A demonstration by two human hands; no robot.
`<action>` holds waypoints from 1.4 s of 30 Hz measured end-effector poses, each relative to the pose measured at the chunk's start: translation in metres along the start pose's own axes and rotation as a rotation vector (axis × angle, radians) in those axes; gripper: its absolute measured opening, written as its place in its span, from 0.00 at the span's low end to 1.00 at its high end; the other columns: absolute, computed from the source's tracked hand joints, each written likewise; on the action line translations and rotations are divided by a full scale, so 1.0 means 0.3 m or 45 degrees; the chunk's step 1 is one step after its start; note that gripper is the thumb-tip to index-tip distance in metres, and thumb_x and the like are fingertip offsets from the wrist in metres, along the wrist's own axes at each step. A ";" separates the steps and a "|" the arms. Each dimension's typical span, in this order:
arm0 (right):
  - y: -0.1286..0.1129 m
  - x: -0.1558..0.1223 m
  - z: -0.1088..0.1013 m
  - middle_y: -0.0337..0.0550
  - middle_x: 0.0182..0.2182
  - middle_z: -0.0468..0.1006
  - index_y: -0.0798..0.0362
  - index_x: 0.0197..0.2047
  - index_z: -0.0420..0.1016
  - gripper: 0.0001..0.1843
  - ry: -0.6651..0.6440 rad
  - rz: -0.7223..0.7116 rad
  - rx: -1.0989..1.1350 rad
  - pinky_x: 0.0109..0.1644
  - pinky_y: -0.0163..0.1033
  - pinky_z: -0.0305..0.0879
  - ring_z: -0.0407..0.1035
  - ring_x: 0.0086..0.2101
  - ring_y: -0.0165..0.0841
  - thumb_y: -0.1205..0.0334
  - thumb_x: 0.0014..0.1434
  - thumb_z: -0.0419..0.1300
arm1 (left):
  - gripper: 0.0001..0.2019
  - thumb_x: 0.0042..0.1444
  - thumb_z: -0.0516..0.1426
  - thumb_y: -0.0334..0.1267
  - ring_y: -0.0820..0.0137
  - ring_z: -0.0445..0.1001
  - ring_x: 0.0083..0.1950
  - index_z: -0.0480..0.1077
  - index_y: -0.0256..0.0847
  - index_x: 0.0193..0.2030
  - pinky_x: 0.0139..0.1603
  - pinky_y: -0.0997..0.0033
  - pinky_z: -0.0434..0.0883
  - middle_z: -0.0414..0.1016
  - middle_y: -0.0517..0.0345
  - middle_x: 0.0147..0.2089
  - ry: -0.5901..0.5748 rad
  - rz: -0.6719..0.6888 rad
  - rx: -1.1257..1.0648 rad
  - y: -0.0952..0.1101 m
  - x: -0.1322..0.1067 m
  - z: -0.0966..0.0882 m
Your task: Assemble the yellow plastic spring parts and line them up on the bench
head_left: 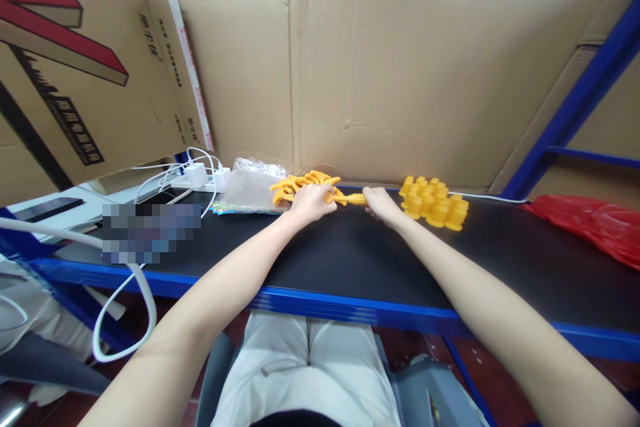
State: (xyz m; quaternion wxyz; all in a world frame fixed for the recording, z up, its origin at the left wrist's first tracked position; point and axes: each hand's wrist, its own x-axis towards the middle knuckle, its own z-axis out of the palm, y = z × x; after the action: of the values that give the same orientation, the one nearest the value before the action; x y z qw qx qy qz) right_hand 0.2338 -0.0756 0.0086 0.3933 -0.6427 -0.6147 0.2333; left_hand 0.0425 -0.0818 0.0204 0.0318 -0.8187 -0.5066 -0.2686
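Observation:
Between my two hands stretches a long yellow plastic piece (356, 199); its exact kind cannot be made out. My left hand (311, 203) is closed around its left end, and my right hand (381, 205) grips the right end. Just behind and left of my left hand lies a pile of orange-yellow curved plastic parts (299, 181). To the right of my right hand, several yellow cup-shaped plastic parts (434, 203) stand in a close group. My fingers hide both ends of the held piece.
A black shelf top (350, 260) has a blue metal front edge (360, 303). Clear plastic bags (253, 188) lie left of the pile, near white chargers (196, 175) and cables. A red plastic bag (585, 223) lies at right. Cardboard (400, 80) walls the back.

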 end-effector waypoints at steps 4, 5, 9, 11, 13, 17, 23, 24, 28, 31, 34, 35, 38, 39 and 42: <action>0.005 0.001 -0.005 0.35 0.09 0.58 0.53 0.21 0.62 0.25 -0.150 0.007 0.135 0.14 0.31 0.45 0.48 0.10 0.23 0.42 0.60 0.47 | 0.17 0.47 0.57 0.42 0.63 0.73 0.38 0.72 0.45 0.46 0.38 0.68 0.67 0.76 0.56 0.35 -0.026 0.010 -0.002 -0.014 0.009 0.008; 0.009 0.004 -0.006 0.35 0.10 0.59 0.53 0.22 0.62 0.27 -0.186 -0.034 0.138 0.14 0.31 0.45 0.49 0.10 0.23 0.39 0.59 0.47 | 0.16 0.47 0.57 0.42 0.63 0.73 0.38 0.72 0.45 0.45 0.38 0.68 0.67 0.76 0.56 0.35 -0.029 0.012 -0.008 -0.020 0.012 0.013; 0.031 0.028 -0.019 0.39 0.20 0.71 0.54 0.33 0.65 0.24 -0.233 -0.259 0.164 0.13 0.30 0.50 0.58 0.13 0.23 0.39 0.58 0.49 | 0.15 0.47 0.57 0.43 0.63 0.73 0.38 0.72 0.44 0.42 0.38 0.69 0.66 0.76 0.56 0.35 -0.027 -0.019 -0.047 -0.043 0.024 0.035; 0.041 0.038 -0.033 0.42 0.29 0.74 0.54 0.41 0.65 0.21 -0.259 -0.329 0.191 0.14 0.30 0.56 0.64 0.17 0.25 0.44 0.56 0.56 | 0.15 0.47 0.57 0.43 0.64 0.73 0.38 0.72 0.44 0.42 0.38 0.69 0.66 0.76 0.56 0.35 -0.025 -0.043 -0.059 -0.055 0.030 0.043; 0.049 0.043 -0.052 0.45 0.37 0.75 0.53 0.46 0.64 0.23 -0.320 -0.380 0.217 0.19 0.30 0.63 0.69 0.22 0.26 0.50 0.51 0.63 | 0.15 0.47 0.57 0.43 0.64 0.73 0.38 0.72 0.44 0.42 0.38 0.69 0.66 0.75 0.56 0.35 -0.035 -0.061 -0.061 -0.067 0.035 0.046; 0.063 0.047 -0.076 0.47 0.44 0.73 0.53 0.48 0.65 0.26 -0.426 -0.444 0.254 0.29 0.33 0.70 0.72 0.29 0.28 0.57 0.47 0.66 | 0.15 0.48 0.57 0.43 0.64 0.73 0.39 0.72 0.43 0.42 0.37 0.70 0.66 0.75 0.56 0.34 -0.061 -0.065 -0.046 -0.089 0.039 0.043; 0.052 0.044 -0.083 0.49 0.42 0.75 0.55 0.46 0.69 0.24 -0.400 -0.451 0.257 0.34 0.38 0.72 0.71 0.26 0.28 0.58 0.45 0.66 | 0.15 0.48 0.56 0.42 0.65 0.73 0.37 0.73 0.43 0.42 0.35 0.71 0.65 0.75 0.56 0.34 -0.042 -0.015 -0.074 -0.101 0.035 0.041; 0.047 0.041 -0.086 0.49 0.41 0.75 0.56 0.45 0.70 0.24 -0.393 -0.449 0.252 0.34 0.38 0.72 0.71 0.25 0.28 0.58 0.45 0.67 | 0.15 0.48 0.56 0.43 0.65 0.73 0.37 0.73 0.43 0.43 0.35 0.71 0.65 0.75 0.56 0.34 -0.037 -0.016 -0.079 -0.101 0.034 0.042; 0.027 0.024 -0.099 0.47 0.35 0.76 0.58 0.43 0.71 0.23 -0.387 -0.434 0.234 0.33 0.38 0.71 0.70 0.23 0.27 0.56 0.44 0.67 | 0.16 0.47 0.57 0.42 0.65 0.73 0.38 0.73 0.43 0.44 0.37 0.70 0.66 0.76 0.56 0.35 -0.020 -0.023 -0.090 -0.099 0.031 0.042; 0.020 0.016 -0.104 0.44 0.30 0.76 0.59 0.41 0.73 0.24 -0.391 -0.429 0.244 0.33 0.38 0.70 0.69 0.23 0.28 0.53 0.43 0.67 | 0.16 0.47 0.57 0.42 0.65 0.72 0.38 0.73 0.43 0.44 0.38 0.70 0.66 0.76 0.56 0.34 0.000 -0.019 -0.091 -0.096 0.028 0.040; 0.019 0.015 -0.104 0.42 0.26 0.75 0.59 0.38 0.73 0.24 -0.387 -0.417 0.254 0.33 0.38 0.69 0.68 0.22 0.27 0.50 0.42 0.67 | 0.15 0.47 0.57 0.42 0.66 0.72 0.38 0.73 0.43 0.43 0.38 0.70 0.66 0.75 0.57 0.33 0.017 -0.015 -0.084 -0.093 0.027 0.040; 0.019 0.016 -0.104 0.42 0.25 0.75 0.59 0.37 0.74 0.24 -0.388 -0.411 0.253 0.33 0.38 0.68 0.67 0.22 0.27 0.49 0.42 0.67 | 0.15 0.47 0.57 0.42 0.66 0.72 0.37 0.73 0.43 0.43 0.38 0.70 0.66 0.75 0.57 0.33 0.016 -0.014 -0.083 -0.093 0.027 0.041; 0.024 0.023 -0.100 0.41 0.25 0.74 0.59 0.37 0.73 0.24 -0.401 -0.393 0.249 0.32 0.37 0.67 0.66 0.21 0.26 0.48 0.42 0.66 | 0.16 0.46 0.57 0.42 0.66 0.72 0.36 0.73 0.43 0.43 0.36 0.70 0.66 0.75 0.58 0.32 0.008 -0.015 -0.094 -0.095 0.028 0.043; 0.027 0.026 -0.098 0.41 0.25 0.74 0.58 0.37 0.72 0.24 -0.408 -0.390 0.249 0.32 0.37 0.66 0.66 0.21 0.26 0.48 0.43 0.66 | 0.16 0.46 0.57 0.42 0.66 0.72 0.36 0.73 0.43 0.42 0.36 0.70 0.65 0.75 0.58 0.32 0.008 -0.014 -0.098 -0.097 0.029 0.043; 0.039 0.036 -0.087 0.42 0.27 0.74 0.58 0.40 0.69 0.25 -0.419 -0.405 0.221 0.31 0.37 0.65 0.68 0.24 0.29 0.47 0.45 0.63 | 0.15 0.46 0.57 0.43 0.66 0.72 0.35 0.73 0.43 0.41 0.34 0.71 0.65 0.75 0.57 0.31 0.007 -0.010 -0.099 -0.101 0.033 0.046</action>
State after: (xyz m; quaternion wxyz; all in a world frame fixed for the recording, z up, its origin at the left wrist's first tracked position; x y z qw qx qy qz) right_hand 0.2626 -0.0700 0.0165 0.3733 -0.4549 -0.7417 0.3219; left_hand 0.0258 -0.0546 0.0067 0.0003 -0.8165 -0.4988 -0.2906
